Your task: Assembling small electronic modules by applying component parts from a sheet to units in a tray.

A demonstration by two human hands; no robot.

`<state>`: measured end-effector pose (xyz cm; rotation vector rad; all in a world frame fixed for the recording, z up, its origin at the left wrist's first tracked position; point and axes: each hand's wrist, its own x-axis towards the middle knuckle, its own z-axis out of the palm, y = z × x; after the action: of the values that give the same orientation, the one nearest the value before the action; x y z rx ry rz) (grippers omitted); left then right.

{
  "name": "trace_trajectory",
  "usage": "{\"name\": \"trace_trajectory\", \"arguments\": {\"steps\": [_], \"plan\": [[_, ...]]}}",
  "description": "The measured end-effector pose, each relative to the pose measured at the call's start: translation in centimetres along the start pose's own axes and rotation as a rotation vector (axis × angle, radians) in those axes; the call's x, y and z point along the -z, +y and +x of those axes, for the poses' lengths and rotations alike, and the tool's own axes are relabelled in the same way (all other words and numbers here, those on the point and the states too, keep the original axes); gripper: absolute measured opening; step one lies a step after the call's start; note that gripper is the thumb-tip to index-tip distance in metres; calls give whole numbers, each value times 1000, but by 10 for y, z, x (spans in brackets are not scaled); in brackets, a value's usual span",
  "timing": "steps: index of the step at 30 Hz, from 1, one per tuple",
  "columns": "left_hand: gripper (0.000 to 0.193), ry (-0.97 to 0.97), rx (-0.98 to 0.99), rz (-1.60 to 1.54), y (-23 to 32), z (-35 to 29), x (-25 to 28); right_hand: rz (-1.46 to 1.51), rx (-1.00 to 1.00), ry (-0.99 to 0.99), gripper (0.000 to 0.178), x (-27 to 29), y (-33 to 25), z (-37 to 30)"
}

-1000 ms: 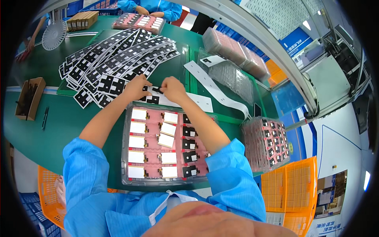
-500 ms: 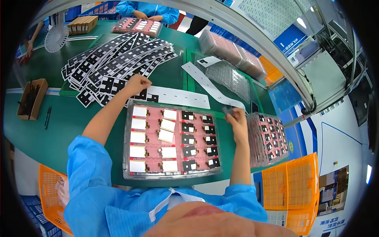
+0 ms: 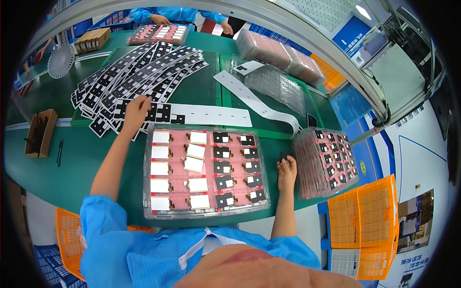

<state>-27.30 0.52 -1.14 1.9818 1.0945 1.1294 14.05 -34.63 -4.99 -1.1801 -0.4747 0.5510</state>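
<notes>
My left hand is over a strip of black stickers on white backing, its fingers closed at the strip's upper edge. The strip's bare white end runs right, behind the clear plastic tray. In the tray's pink insert sit several small display modules, white-faced at left and covered with black stickers at right. One white module lies tilted. Right of the tray, my right hand pinches a small black piece, whose kind is unclear.
A heap of sticker strips lies beyond my left hand. Stacked trays stand at right, near a phone and a curling white strip. A pen box sits at left. A co-worker's hands are across the table.
My left hand has moved left along the sticker strip. My right hand has come down and nearer with the black piece. The co-worker's hands have spread apart. The view has shifted slightly.
</notes>
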Motion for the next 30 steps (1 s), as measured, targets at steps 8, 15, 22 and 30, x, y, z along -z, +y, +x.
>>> {"name": "trace_trajectory", "arguments": {"steps": [8,15,22,30], "plan": [[26,369,-171,337,-6,-76,24,-53,191,27,29,0,15,-3],[49,339,-132,361,-22,-82,14,-451,364,44,58,-22,12,-10],[49,327,-96,294,-20,-81,17,-480,353,83,57,-15,15,-5],[49,341,-144,289,-19,-83,18,-525,354,108,56,-15,14,-5]]}}
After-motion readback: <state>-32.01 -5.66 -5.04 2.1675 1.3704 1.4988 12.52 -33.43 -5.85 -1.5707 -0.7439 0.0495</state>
